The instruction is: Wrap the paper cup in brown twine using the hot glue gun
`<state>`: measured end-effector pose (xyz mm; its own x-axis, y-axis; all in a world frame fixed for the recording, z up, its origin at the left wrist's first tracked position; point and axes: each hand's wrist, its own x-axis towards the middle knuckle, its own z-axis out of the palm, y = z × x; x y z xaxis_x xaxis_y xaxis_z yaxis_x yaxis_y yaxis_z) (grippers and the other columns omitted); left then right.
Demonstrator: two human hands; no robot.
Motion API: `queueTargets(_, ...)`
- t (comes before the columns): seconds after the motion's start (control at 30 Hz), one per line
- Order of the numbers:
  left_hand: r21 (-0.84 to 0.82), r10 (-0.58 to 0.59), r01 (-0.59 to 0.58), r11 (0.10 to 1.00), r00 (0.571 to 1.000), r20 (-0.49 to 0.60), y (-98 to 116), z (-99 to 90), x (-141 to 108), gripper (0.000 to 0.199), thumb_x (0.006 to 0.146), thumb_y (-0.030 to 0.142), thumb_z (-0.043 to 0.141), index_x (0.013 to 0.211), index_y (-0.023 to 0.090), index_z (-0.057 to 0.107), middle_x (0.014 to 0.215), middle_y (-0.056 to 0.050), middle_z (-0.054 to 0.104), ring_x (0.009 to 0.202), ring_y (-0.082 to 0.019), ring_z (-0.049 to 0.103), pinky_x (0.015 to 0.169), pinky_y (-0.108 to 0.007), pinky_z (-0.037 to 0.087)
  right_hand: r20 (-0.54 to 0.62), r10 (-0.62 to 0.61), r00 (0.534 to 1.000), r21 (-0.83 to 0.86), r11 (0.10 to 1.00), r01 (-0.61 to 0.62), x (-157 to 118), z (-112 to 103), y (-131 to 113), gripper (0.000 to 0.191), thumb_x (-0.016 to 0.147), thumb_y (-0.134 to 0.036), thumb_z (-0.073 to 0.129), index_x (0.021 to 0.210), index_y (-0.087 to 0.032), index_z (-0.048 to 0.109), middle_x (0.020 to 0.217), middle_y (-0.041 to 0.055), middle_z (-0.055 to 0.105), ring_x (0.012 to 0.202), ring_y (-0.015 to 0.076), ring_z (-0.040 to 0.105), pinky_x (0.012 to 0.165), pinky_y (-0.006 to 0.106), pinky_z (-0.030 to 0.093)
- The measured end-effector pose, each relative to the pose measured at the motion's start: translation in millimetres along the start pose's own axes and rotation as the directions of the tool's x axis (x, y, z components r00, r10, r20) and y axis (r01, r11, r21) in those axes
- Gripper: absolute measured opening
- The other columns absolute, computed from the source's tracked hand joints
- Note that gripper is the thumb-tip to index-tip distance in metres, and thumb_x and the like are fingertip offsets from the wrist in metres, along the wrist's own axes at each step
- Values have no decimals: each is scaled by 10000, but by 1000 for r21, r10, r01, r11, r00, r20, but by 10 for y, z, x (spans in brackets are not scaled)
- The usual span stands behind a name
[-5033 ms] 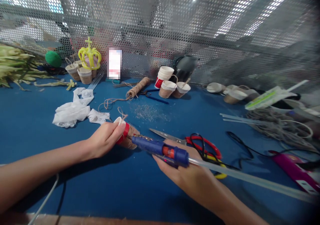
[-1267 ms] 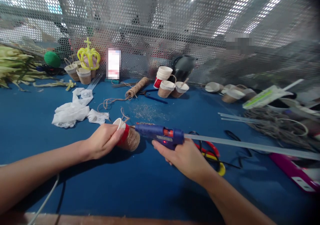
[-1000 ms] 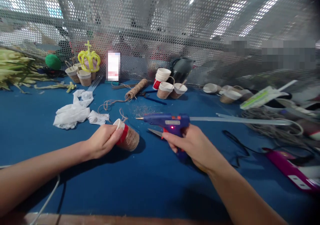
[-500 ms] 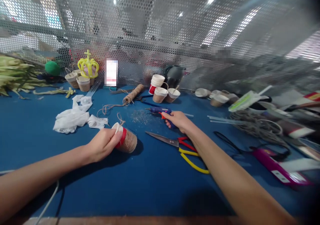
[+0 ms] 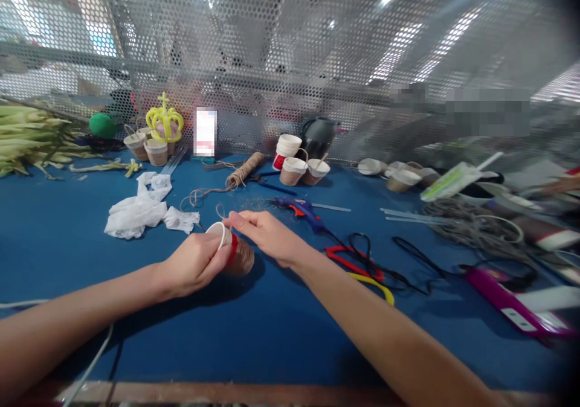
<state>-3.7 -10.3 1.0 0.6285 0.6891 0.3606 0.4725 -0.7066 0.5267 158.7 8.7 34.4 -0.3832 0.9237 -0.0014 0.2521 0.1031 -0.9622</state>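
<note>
My left hand is closed on the rim of a small paper cup, tilted on its side. Brown twine wraps its outside, and a red band runs beneath the white rim. At that rim my right hand pinches a thin piece of twine between thumb and finger. Behind the right hand a blue glue gun with an orange trigger lies on the table. Scissors with red and yellow handles lie beneath the right forearm, which hides their blades.
A roll of twine, crumpled white cloth and several twine-wrapped cups sit farther back. Clear glue sticks and a purple power strip are to the right. A perforated metal screen stands behind the blue table.
My right hand has let go of the glue gun, leaving it on the table, and moved left to the cup's rim, where it pinches the twine. My left hand still holds the cup.
</note>
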Motion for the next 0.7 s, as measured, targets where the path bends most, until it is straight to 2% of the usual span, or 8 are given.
queueTargets(0.07, 29, 42, -42, 999, 999, -9, 22, -3, -4, 276, 849, 198, 257, 630, 165, 423, 582, 2, 441, 520, -109, 376, 519, -230, 339, -2, 62, 998, 171, 983, -61, 14, 44, 14, 217, 679, -381, 626, 671, -164, 628, 669, 2, 627, 665, 133, 561, 662, 273, 424)
queueTargets(0.17, 0, 33, -33, 999, 999, -6, 61, -15, -1, 274, 843, 208, 278, 626, 161, 438, 583, 4, 443, 520, -108, 380, 521, -231, 339, -68, 75, 995, 251, 966, -56, 0, 28, -5, 149, 637, -296, 659, 689, -170, 599, 713, -17, 610, 693, 103, 547, 729, 262, 411)
queueTargets(0.27, -217, -173, 182, 959, 983, 60, 111, -42, 13, 356, 864, 305, 269, 590, 151, 436, 535, 28, 395, 486, -89, 340, 476, -215, 310, -143, 41, 989, 275, 961, 0, -82, -35, -80, 137, 636, -288, 657, 674, -175, 590, 689, -30, 582, 675, 91, 523, 740, 260, 400)
queueTargets(0.37, -511, -384, 431, 744, 901, 201, 159, -70, 37, 435, 862, 423, 264, 644, 123, 491, 520, 36, 394, 476, -77, 325, 450, -199, 292, -232, -13, 973, 251, 965, 72, -208, -92, -156, 137, 650, -296, 651, 681, -179, 586, 693, -27, 574, 663, 93, 510, 710, 262, 404)
queueTargets(0.43, -618, -431, 495, 611, 863, 265, 182, -75, 53, 438, 845, 453, 296, 682, 111, 514, 528, 31, 422, 479, -76, 338, 447, -193, 294, -272, -42, 961, 217, 970, 104, -280, -109, -178, 133, 658, -298, 644, 686, -182, 585, 698, -22, 576, 666, 98, 510, 695, 263, 409)
queueTargets(0.5, -653, -449, 520, 551, 844, 294, 196, -68, 62, 428, 834, 452, 320, 665, 109, 513, 515, 34, 420, 467, -72, 328, 434, -188, 281, -302, -64, 951, 180, 976, 122, -321, -111, -169, 136, 667, -306, 634, 689, -182, 584, 692, -18, 576, 657, 102, 509, 670, 263, 412)
queueTargets(0.6, -650, -447, 526, 548, 841, 304, 211, -48, 55, 423, 833, 440, 322, 641, 109, 501, 505, 39, 396, 462, -68, 298, 428, -188, 258, -332, -78, 940, 114, 986, 122, -324, -109, -112, 155, 685, -329, 619, 695, -178, 581, 668, -17, 569, 631, 105, 498, 621, 259, 403)
queueTargets(0.7, -642, -414, 498, 583, 862, 294, 225, -33, 27, 422, 842, 439, 307, 646, 111, 485, 522, 40, 369, 481, -70, 280, 440, -196, 247, -337, -72, 939, 68, 993, 100, -301, -112, -42, 172, 699, -338, 612, 697, -171, 573, 647, -18, 555, 626, 107, 490, 615, 262, 396)
